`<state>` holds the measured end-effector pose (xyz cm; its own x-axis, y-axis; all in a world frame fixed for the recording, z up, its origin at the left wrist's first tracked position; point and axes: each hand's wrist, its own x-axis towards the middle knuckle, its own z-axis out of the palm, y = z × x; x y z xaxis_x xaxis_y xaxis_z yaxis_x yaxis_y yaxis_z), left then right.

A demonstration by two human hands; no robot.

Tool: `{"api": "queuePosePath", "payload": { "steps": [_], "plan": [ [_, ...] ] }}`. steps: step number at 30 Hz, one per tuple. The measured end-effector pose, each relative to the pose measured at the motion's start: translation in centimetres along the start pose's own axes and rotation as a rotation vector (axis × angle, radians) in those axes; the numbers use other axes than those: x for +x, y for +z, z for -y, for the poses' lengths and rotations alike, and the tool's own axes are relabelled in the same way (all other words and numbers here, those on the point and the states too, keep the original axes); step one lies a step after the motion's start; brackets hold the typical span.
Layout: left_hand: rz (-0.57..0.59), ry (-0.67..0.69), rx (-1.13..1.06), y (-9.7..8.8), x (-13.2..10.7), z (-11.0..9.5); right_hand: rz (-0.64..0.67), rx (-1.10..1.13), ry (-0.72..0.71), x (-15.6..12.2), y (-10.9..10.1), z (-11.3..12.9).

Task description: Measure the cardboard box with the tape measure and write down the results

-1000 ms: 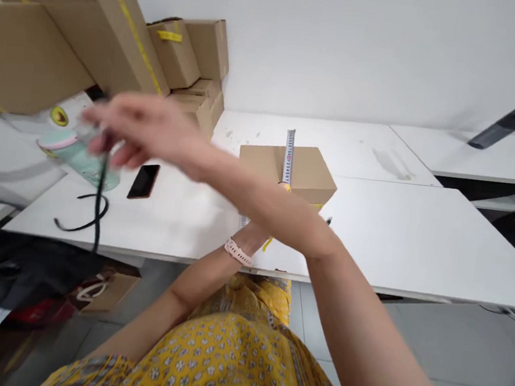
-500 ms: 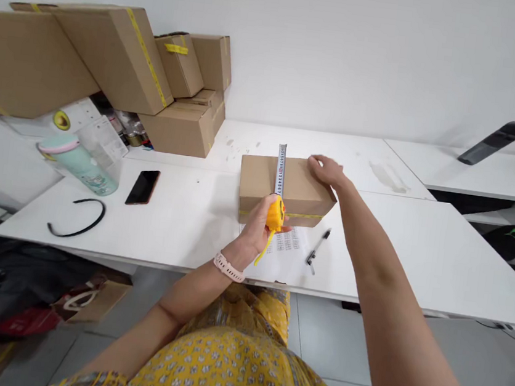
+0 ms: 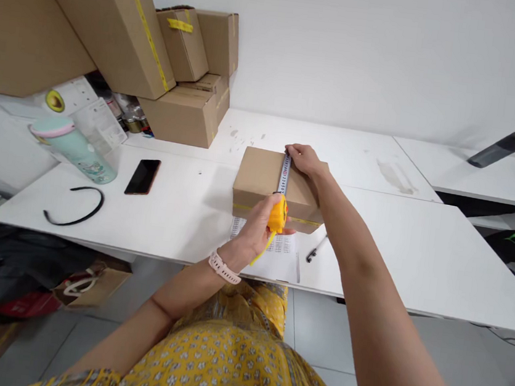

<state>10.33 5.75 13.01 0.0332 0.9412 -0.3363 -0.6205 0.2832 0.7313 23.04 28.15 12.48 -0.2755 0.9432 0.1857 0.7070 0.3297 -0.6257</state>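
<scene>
My left hand (image 3: 257,227) is closed around a yellow tape measure (image 3: 278,214) at the near edge of a cardboard box (image 3: 260,171). The extended blade (image 3: 284,174) lies across the box top, front to back. At the far edge, my right hand (image 3: 305,159) pinches the end of the blade, its forearm passing over the box's right side. Printed sheets (image 3: 284,261) stick out from under the front of the box. A pen (image 3: 316,249) lies just right of them, partly behind my right forearm.
Several cardboard boxes (image 3: 177,116) are stacked at the back left. A mint bottle (image 3: 76,147), a phone (image 3: 143,177) and a black headband (image 3: 83,213) lie on the left of the white table (image 3: 400,246). A dark bottle-like object (image 3: 509,144) rests at the far right.
My right hand has moved left along the box's far edge from its right corner to the blade's end. The box has turned slightly. My left hand still holds the tape measure.
</scene>
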Motion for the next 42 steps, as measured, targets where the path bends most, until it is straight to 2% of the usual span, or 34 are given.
{"api": "queuePosePath", "payload": {
  "steps": [4,9,15,21,25,27,29,31,33,35,37,39,42],
  "plan": [
    [0.064,0.015,0.031,0.0,-0.7,1.1,0.018,0.02,0.068,0.1,0.9,-0.1],
    [0.063,0.025,0.043,-0.1,-1.2,2.2,-0.016,0.069,0.091,-0.4,0.7,-0.1],
    [0.08,0.005,0.045,-0.4,-1.2,2.0,-0.018,0.079,0.075,-0.1,0.8,-0.1],
    [0.08,0.007,0.057,-0.5,-1.2,2.1,-0.031,0.058,0.027,0.5,1.1,-1.2],
    [0.075,0.01,0.063,-0.5,-0.9,2.1,-0.016,0.069,0.044,0.6,1.5,-1.3],
    [0.081,0.011,0.072,-0.7,-0.8,1.9,-0.02,0.088,0.052,0.4,1.2,-0.9],
    [0.106,0.014,0.084,-1.1,-0.9,1.6,-0.09,0.166,0.016,-0.2,0.0,-0.5],
    [0.135,0.036,0.094,-1.9,-1.3,1.1,-0.23,0.279,-0.055,-1.6,-1.8,-0.5],
    [0.151,0.102,0.113,-3.2,-1.7,0.5,-0.397,0.354,-0.1,-4.4,-3.9,-1.1],
    [0.141,0.223,0.145,-5.0,-2.1,0.1,-0.542,0.369,-0.076,-8.2,-5.1,-2.5],
    [0.108,0.371,0.197,-7.1,-2.2,-0.3,-0.651,0.365,0.03,-12.5,-5.0,-4.4],
    [0.056,0.502,0.266,-9.3,-1.7,-0.4,-0.64,0.375,0.167,-16.2,-3.6,-6.2],
    [-0.015,0.591,0.362,-12.3,-0.4,-0.3,-0.483,0.429,0.295,-19.5,-0.6,-7.8]
  ]
}}
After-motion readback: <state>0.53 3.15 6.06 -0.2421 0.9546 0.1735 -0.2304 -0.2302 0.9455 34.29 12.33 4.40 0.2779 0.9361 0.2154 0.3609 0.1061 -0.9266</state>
